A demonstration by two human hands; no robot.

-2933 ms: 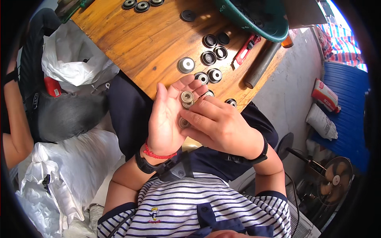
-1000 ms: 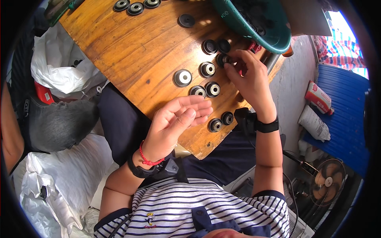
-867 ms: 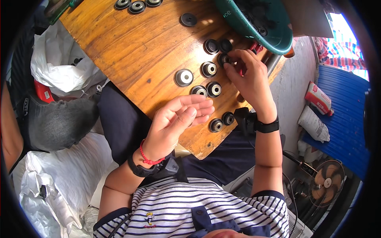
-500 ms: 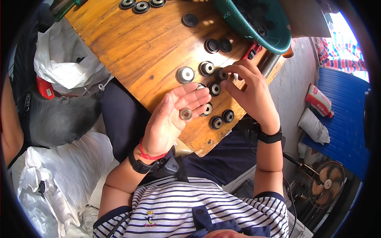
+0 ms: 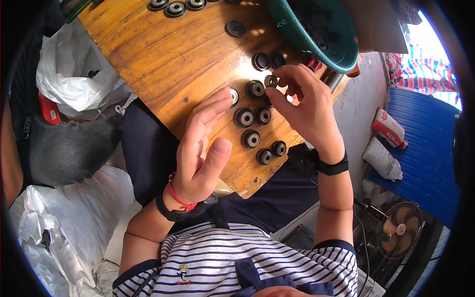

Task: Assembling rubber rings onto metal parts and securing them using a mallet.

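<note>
My right hand (image 5: 308, 101) pinches a small metal ring-shaped bearing (image 5: 270, 81) between thumb and index finger, just above the table. Below it and partly covered by the hand are black round wheels with metal bearings in their centres, one of them beside the fingertips (image 5: 255, 89). My left hand (image 5: 200, 141) hovers over the table's near left edge, fingers straight and thumb apart. Its palm faces right, and whatever may lie in it is hidden. A wheel with a bright pale centre (image 5: 234, 97) shows partly behind the left fingertips. Several similar wheels (image 5: 251, 139) stand between the hands.
The wooden table (image 5: 163, 64) also bears black discs (image 5: 236, 28) and more wheels (image 5: 175, 9) at its far side. A green basin (image 5: 346, 64) with dark parts stands at far right. White sacks (image 5: 79, 218) lie on the left; a fan (image 5: 400, 228) stands at lower right.
My left hand has turned from palm up, with a bearing on its fingers, to palm sideways. My right hand has lifted slightly from a black wheel and now shows a bearing in its fingertips.
</note>
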